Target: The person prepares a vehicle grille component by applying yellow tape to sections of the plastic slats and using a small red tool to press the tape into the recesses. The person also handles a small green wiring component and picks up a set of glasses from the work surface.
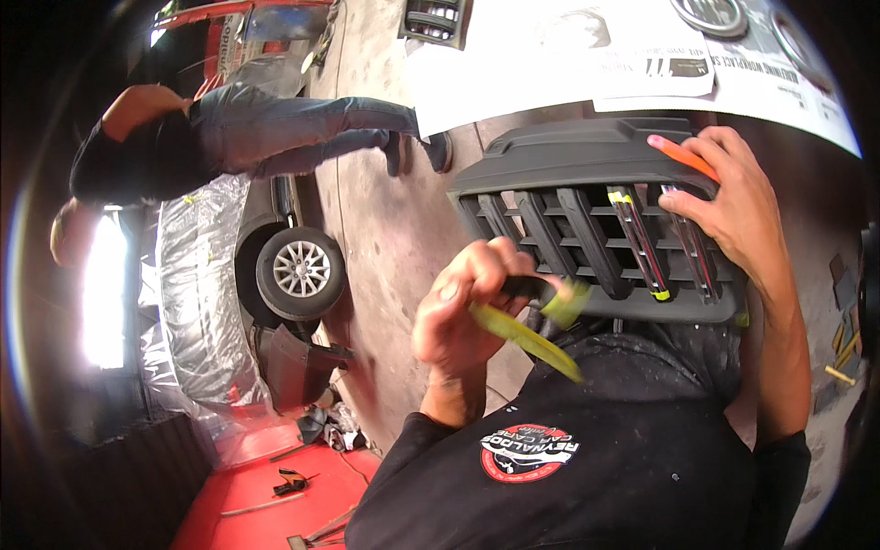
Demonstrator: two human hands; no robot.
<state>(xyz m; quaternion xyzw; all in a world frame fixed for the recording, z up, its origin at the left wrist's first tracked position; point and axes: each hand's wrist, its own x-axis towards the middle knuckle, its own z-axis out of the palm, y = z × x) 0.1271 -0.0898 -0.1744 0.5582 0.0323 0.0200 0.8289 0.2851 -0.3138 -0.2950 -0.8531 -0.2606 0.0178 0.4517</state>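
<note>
A black slatted vent panel (587,215) is upright in front of my chest. Two of its slats have a shiny strip; the one nearer the middle (640,246) carries yellow-green tape at both ends. My right hand (738,197) grips the panel's right upper corner, thumb over the outer shiny slat (694,252). A slim orange tool (683,158) sticks out from that hand's fingers; its kind cannot be made out. My left hand (463,307), closed and blurred, pinches a curling length of yellow-green tape (527,341) just left of the panel. Something dark beside those fingers is unclear.
White printed sheets (513,69) cover the table at the top, with another black vent (433,20) and round rings (713,14) on it. At left, a person (211,128) stands by a plastic-covered car (202,293). A red surface (275,495) holds tools.
</note>
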